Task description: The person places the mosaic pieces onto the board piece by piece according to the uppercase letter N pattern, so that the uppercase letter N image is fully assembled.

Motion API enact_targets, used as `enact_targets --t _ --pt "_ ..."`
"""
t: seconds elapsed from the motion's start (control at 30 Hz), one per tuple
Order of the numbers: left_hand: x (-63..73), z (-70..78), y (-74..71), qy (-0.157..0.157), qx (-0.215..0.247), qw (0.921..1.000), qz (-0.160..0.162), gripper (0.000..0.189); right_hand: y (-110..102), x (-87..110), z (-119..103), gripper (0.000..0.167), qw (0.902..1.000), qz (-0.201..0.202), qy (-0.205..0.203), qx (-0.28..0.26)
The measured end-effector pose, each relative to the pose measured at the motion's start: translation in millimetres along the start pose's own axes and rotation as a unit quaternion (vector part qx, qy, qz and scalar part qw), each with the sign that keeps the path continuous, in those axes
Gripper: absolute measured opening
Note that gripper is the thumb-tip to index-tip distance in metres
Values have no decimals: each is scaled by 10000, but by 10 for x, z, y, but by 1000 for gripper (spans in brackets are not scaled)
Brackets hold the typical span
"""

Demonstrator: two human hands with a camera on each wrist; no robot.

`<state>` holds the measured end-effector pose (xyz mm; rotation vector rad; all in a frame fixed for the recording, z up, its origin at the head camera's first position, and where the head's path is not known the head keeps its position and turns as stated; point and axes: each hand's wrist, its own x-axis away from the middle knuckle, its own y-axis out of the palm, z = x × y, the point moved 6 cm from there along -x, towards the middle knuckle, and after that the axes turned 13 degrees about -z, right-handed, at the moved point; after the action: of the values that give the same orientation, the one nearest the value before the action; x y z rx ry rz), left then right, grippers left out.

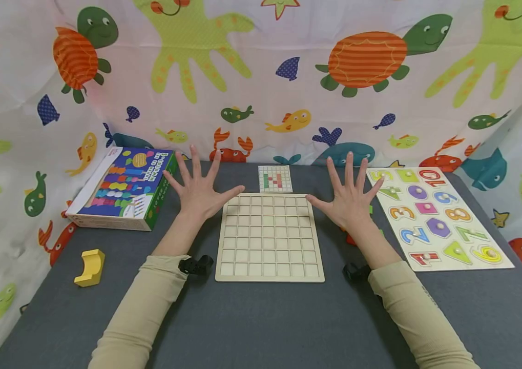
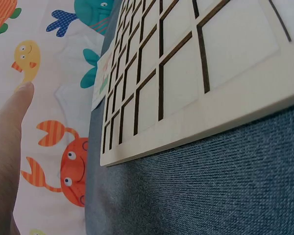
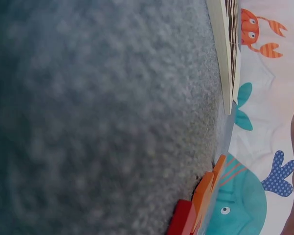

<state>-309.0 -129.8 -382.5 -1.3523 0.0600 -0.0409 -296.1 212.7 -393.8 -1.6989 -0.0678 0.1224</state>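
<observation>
With fingers spread wide on the left hand (image 1: 200, 195) and right hand (image 1: 348, 200), the grid board (image 1: 270, 240) lay between the thumbs, contact unclear, and good practice favoured keeping palms outside its edges.

I see a dark grey, fabric-textured tabletop (image 1: 265, 328) carrying a wooden grid board (image 1: 270, 237); a pattern card (image 1: 275, 179) lies just beyond; leftward sit a box (image 1: 124, 189) and a yellow block (image 1: 89, 267); rightward, a number puzzle board (image 1: 440, 243), a red piece (image 3: 181, 219) and an orange piece (image 3: 202, 196).
</observation>
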Motion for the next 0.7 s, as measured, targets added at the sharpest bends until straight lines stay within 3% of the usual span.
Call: enact_targets --t 0.23,0.33,0.43,0.5,0.57,0.7 --pt "-4 -6 6 48 40 10000 -34 105 13 5 0 105 9999 -85 15 -130" --pt "24 0 16 222 119 9996 -123 106 -7 25 47 99 9975 -205 -34 -671" --pt "110 5 59 644 596 9952 -435 103 -72 65 172 74 9894 -389 -122 -1396" --pt "210 -11 121 968 1168 9849 -834 95 -118 85 310 53 9832 -586 -152 -1721" --pt "338 -31 200 1249 1667 9695 -1293 86 -147 116 471 37 9781 -894 -90 -1878" --pt "606 -68 383 1653 2041 9403 -2162 86 -144 197 751 29 9717 -1359 -29 -1929"
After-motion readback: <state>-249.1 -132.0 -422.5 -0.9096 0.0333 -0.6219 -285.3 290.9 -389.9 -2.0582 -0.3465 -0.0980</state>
